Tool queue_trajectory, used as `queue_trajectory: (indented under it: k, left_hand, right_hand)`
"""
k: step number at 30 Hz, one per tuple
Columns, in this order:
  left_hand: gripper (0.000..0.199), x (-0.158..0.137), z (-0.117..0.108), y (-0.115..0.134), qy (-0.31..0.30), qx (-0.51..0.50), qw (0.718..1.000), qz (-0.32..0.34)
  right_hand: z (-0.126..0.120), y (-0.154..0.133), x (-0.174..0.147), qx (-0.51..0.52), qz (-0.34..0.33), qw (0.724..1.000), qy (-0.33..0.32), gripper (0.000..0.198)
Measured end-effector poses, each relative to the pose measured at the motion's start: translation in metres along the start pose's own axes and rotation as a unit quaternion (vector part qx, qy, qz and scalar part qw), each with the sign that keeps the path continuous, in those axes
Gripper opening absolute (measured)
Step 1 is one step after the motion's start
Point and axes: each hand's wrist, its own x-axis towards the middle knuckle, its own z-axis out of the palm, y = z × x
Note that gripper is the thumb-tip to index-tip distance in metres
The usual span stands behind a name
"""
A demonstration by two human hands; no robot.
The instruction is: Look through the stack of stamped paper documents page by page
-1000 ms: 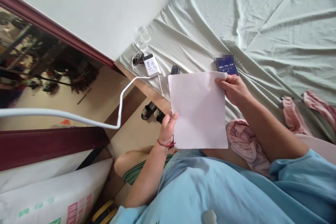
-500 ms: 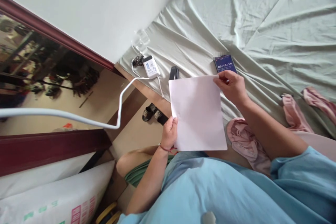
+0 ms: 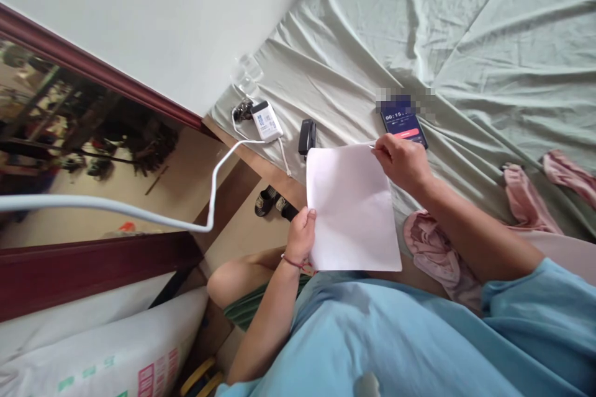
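A blank white sheet of paper (image 3: 351,211) is held over my lap. My left hand (image 3: 302,232) grips its left edge, thumb on top and the other fingers behind. At the upper right corner, my right hand (image 3: 401,161) is closed in a pinch, and the corner is hidden under its fingers. Just beyond the right hand lies a phone (image 3: 404,119) with a lit timer screen, partly blurred. A small black object resembling a stapler (image 3: 307,136) rests past the sheet's upper left corner.
A pale green sheet (image 3: 447,31) covers the bed. A white power bank or adapter (image 3: 267,121) with a white cable (image 3: 212,192) sits near the edge, beside clear plastic containers (image 3: 248,71). Pink cloth (image 3: 433,248) lies at right. Slippers (image 3: 267,200) stand on the floor.
My right hand has shifted slightly left and down, its fingers curling in at the paper's corner. More of the phone shows now. My left hand keeps its hold on the edge.
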Motion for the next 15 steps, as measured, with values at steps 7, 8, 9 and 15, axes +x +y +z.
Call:
queue_trajectory:
  k: [7, 8, 9, 15]
  left_hand:
    - [0.048, 0.001, 0.0, 0.003, -0.004, -0.007, 1.0, 0.013]
    - [0.049, 0.001, -0.001, 0.004, -0.005, -0.008, 1.0, 0.013]
    - [0.049, 0.001, -0.001, 0.004, -0.006, -0.012, 1.0, 0.011]
    - [0.051, -0.001, 0.001, -0.001, -0.001, -0.031, 1.0, -0.004]
  right_hand:
    - [-0.001, -0.002, 0.0, 0.011, -0.046, 0.999, 0.014, 0.013]
    - [-0.002, -0.003, 0.0, 0.018, -0.056, 0.998, 0.023, 0.014]
    - [-0.003, -0.004, 0.0, 0.025, -0.063, 0.997, 0.034, 0.015]
    - [-0.01, -0.004, 0.003, 0.159, -0.053, 0.985, 0.038, 0.012]
